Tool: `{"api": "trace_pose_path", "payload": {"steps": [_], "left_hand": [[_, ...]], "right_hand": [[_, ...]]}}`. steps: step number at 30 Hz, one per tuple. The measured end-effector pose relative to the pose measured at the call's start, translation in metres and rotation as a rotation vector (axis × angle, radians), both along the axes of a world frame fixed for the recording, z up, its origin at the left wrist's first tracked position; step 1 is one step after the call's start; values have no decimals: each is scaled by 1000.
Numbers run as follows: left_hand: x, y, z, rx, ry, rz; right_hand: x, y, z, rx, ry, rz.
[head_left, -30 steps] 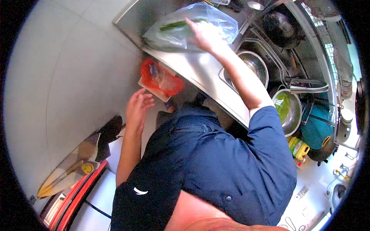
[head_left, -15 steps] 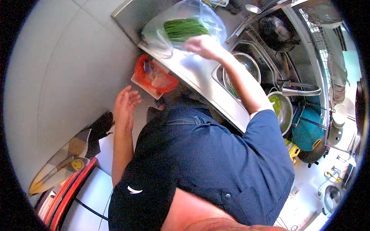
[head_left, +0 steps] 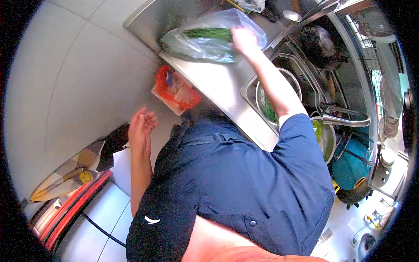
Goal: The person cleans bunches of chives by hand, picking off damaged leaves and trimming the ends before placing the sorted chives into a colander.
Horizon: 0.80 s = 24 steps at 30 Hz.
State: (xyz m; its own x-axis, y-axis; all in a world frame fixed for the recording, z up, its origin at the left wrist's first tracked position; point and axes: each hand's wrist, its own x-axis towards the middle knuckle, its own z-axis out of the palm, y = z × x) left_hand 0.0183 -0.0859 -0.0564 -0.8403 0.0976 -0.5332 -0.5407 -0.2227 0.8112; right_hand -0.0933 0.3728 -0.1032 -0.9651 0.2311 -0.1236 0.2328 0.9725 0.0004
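Note:
On the steel counter (head_left: 205,83) lies a clear plastic bag (head_left: 209,51) with a bundle of long green chives (head_left: 207,33) in it. My right hand (head_left: 243,39) is at the bag's right side, by the end of the bundle. Its fingers are closed on the plastic; the fingertips are partly hidden. My left hand (head_left: 142,129) hangs in the air away from the counter, fingers loosely bent and apart, holding nothing. Below the counter's edge, nearest that hand, is a bin with a red bag (head_left: 178,89).
Right of the counter, a sink holds a colander (head_left: 279,78) with some greens. A metal bowl (head_left: 328,135) with pale green leaves stands near the faucet (head_left: 349,118). A dark wok (head_left: 321,43) sits beyond. Red-edged furniture (head_left: 78,201) is at lower left.
My right hand has moved away from me and to the right, onto the bag. The plastic now lies over more of the chives. The left hand has barely moved.

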Motion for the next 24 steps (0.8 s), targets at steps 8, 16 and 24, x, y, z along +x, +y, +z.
{"api": "trace_pose_path", "payload": {"steps": [8, 16, 24], "left_hand": [[0, -3, 3, -7, -18, 17], [-3, -4, 5, -14, -15, 7], [-4, -11, 3, 9, -11, -5]], "right_hand": [[4, -8, -6, 45, 223, 237], [13, -20, 3, -28, 368, 316], [13, -7, -16, -10, 332, 112]]}}
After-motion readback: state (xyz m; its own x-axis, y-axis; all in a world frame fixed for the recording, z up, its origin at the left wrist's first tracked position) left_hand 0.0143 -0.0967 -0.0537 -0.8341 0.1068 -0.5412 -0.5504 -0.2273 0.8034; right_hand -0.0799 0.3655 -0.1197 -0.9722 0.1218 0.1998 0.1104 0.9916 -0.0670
